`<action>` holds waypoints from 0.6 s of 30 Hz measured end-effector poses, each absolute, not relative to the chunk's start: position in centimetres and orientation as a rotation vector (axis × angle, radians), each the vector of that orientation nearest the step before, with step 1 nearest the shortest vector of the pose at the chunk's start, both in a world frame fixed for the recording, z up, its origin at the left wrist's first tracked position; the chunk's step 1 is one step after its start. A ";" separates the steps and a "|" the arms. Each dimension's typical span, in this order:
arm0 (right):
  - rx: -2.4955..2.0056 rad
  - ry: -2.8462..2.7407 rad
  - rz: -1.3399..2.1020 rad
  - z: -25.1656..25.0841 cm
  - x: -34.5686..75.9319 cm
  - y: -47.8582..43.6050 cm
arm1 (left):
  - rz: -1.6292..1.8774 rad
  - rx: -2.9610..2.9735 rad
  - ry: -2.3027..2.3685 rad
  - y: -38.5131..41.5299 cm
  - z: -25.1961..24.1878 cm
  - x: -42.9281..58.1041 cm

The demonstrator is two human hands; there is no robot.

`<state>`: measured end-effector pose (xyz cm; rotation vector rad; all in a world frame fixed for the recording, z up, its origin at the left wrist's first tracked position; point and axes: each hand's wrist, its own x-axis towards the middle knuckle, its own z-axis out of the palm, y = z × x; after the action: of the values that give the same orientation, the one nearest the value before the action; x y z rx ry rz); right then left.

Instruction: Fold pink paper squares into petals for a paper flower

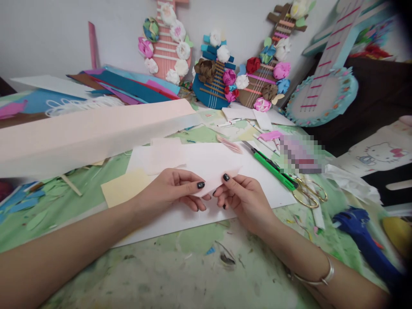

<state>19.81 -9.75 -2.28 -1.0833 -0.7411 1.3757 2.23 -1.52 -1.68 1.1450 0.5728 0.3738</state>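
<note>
Between both hands is a small piece of pale pink paper (214, 182), held a little above a white sheet (270, 189). My left hand (175, 189) pinches its left end, thumb on top. At the other end, my right hand (241, 193) grips it between thumb and fingers. Behind my left hand lie a pale pink paper square (166, 154) and a yellow paper piece (124, 187). A narrow folded pink paper strip (229, 144) rests on the sheet beyond my right hand. To the right lies a green utility knife (273, 166), its blade out.
Gold-handled scissors (309, 194) and a blue glue gun (367, 244) lie to the right. A large pink paper roll (96, 128) stretches across the left. Decorated paper instruments (212, 81) lean on the wall. Paper scraps (35, 201) litter the green table cover (154, 274).
</note>
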 end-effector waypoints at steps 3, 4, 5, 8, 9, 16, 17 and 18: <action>-1.073 -0.725 1.380 -2.3 19.8 -9.7 | 0.378 1.116 0.585 -1.4 -1.7 2.1; -1.068 -0.727 1.382 -2.3 19.9 -9.7 | 0.381 1.113 0.594 -1.4 -1.8 2.1; -1.063 -0.735 1.384 -2.4 19.8 -9.7 | 0.382 1.111 0.601 -1.4 -1.8 2.1; -1.061 -0.757 1.386 -2.4 19.8 -9.7 | 0.387 1.107 0.628 -1.3 -2.0 2.2; -1.063 -0.762 1.386 -2.5 19.8 -9.7 | 0.390 1.107 0.634 -1.3 -2.0 2.2; -1.047 -0.813 1.407 -2.7 19.7 -9.8 | 0.409 1.155 0.671 -1.5 -2.0 2.4; -1.046 -0.824 1.413 -2.7 19.7 -9.8 | 0.413 1.171 0.675 -1.5 -2.0 2.4; -1.044 -0.832 1.418 -2.7 19.7 -9.9 | 0.413 1.188 0.679 -1.5 -2.0 2.4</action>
<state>19.65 -9.87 -2.71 -1.0444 -0.8320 1.4177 2.44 -1.52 -1.98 1.1878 0.6790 0.4125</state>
